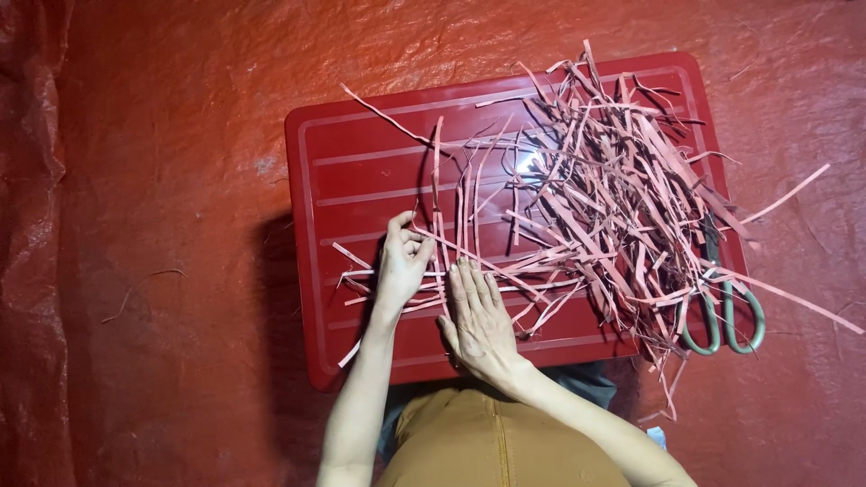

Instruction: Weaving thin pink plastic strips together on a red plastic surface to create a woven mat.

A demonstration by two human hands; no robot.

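- The left hand (pixel 402 261), just left of the frame's centre, has its fingertips pinched narrow on one pink strip among the paper strips (pixel 595 198).
- The right hand (pixel 481 320), at lower centre, lies flat with fingers straight and close together, pressing several strips down onto the red tray lid (pixel 361 162); it grips nothing.
- Most strips sit in a tangled heap across the upper right of the frame, spilling over the lid's edge onto the red sheet (pixel 162 180).
- Scissors (pixel 724 316) with green handles lie at the right edge, half buried under the heap.
- Likely risk: a thin strip could tear if pulled against the tangle.
- Tugging might also drag loose strips off the lid, or snag the scissors.
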